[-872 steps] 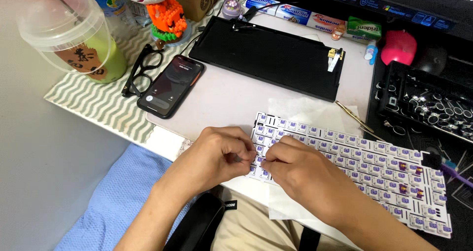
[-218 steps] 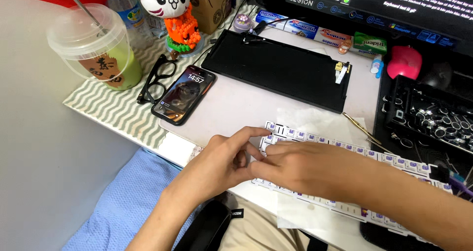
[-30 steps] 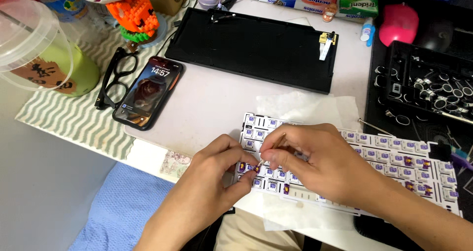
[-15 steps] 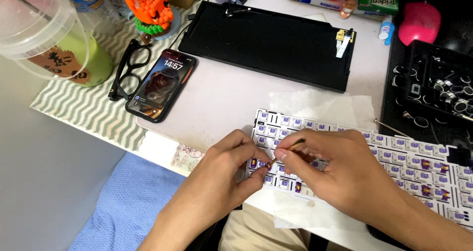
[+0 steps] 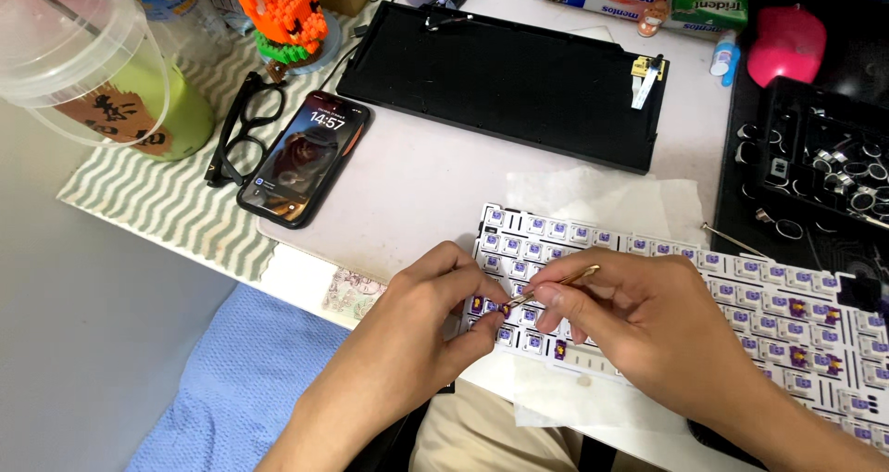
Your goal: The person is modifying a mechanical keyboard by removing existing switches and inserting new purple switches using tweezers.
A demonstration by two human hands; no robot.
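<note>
At the far left of the white tabletop (image 5: 417, 185), a clear plastic cup of green drink (image 5: 102, 74) stands on a striped grey-and-white mat (image 5: 157, 203), with black-framed glasses (image 5: 243, 129) and a black smartphone (image 5: 304, 157) just beside it. Behind lies an empty black keyboard case (image 5: 519, 83). Nearer, the left hand (image 5: 421, 328) pinches the left edge of a white keyboard plate studded with purple switches (image 5: 741, 296), its grip closed on that edge. The right hand (image 5: 639, 324) has its fingers closed around a thin gold-coloured tool (image 5: 556, 287), tip touching a switch. A pink mouse (image 5: 787, 46) sits far right.
</note>
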